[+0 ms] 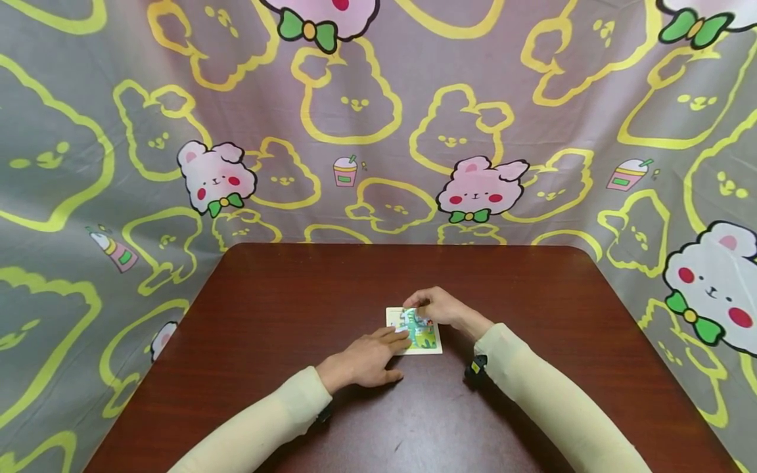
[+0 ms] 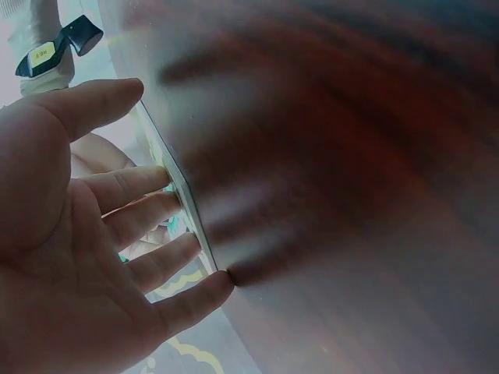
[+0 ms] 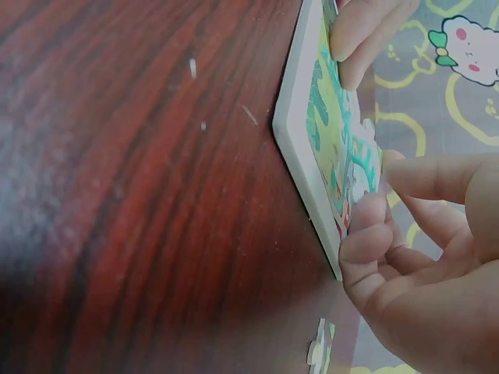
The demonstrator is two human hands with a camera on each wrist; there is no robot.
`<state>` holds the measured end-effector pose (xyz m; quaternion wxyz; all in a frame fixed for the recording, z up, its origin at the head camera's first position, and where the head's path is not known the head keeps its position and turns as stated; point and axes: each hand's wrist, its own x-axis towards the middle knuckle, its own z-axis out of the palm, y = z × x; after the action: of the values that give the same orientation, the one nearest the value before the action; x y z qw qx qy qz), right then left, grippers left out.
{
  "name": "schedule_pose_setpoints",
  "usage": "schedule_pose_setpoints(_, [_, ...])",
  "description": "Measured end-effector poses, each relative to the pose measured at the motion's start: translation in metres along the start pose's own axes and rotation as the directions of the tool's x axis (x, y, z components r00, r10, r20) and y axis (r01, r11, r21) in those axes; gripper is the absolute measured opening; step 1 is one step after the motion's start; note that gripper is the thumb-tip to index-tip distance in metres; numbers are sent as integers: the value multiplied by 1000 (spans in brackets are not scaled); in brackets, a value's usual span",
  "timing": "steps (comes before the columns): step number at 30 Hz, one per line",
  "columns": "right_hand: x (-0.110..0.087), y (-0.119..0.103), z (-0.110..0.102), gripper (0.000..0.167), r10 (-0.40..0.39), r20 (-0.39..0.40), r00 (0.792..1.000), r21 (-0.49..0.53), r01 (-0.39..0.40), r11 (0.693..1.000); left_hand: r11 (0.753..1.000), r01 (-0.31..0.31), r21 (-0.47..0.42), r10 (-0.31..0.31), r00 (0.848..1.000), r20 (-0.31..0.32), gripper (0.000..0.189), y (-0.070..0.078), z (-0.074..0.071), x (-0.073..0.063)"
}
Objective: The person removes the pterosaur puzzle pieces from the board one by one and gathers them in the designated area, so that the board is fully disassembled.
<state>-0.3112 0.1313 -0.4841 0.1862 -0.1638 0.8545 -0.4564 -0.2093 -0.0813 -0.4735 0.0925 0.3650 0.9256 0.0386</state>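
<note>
A small jigsaw puzzle board (image 1: 439, 347) with a pale rim and a green and yellow picture lies flat on the table. My left hand (image 1: 369, 358) reaches over its left side, its fairly straight fingers resting on the board. At the far right part of the board is my right hand (image 1: 440, 307). In the right wrist view its thumb and fingers pinch a white and green puzzle piece (image 3: 362, 165), which stands tilted above the picture. The right fingers hide part of that piece. From the left wrist view, only the board's edge (image 2: 187, 199) shows past the left fingertips.
The dark red-brown wooden table (image 1: 296, 295) reaches back to a grey curtain (image 1: 402, 79) with cartoon bears and rabbits. Low in the right wrist view, a small white and green object (image 3: 320, 348) shows near the right hand; its kind is unclear.
</note>
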Motion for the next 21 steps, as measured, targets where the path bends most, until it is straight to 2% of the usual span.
schedule_pose_setpoints(7, [0, -1, 1, 21, -1, -76, 997, -63, -4, 998, 1000, -7, 9, 7, 1000, -10, 64, -1, 0, 0])
schedule_pose_setpoints(21, [2, 0, 1, 15, -39, -110, 993, -96, 28, 995, 1000, -16, 10, 17, 1000, -22, 64, -2, 0, 0])
